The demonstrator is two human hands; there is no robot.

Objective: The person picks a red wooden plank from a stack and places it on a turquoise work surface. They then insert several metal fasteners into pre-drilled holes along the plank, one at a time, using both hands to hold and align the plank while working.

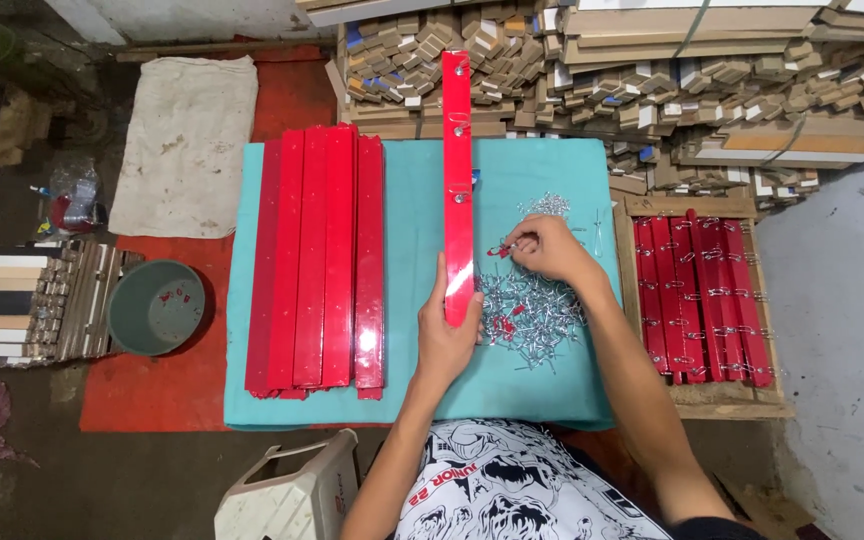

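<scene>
Head view: long glossy red wooden slat (458,180) is gripped at its near end by closed left hand (449,335); small metal clip (501,250) is pinched from the silver clip pile (532,315) by right hand (544,248).

The right hand (542,247) covers whatever small piece its fingers pinch, so it is too tiny to tell. The left hand (449,335) hides the near end of the red strip (458,180). The metal clips (532,315) lie in a tangled heap, too small to tell apart. The white stool (287,495) is cut off at the bottom edge.
</scene>
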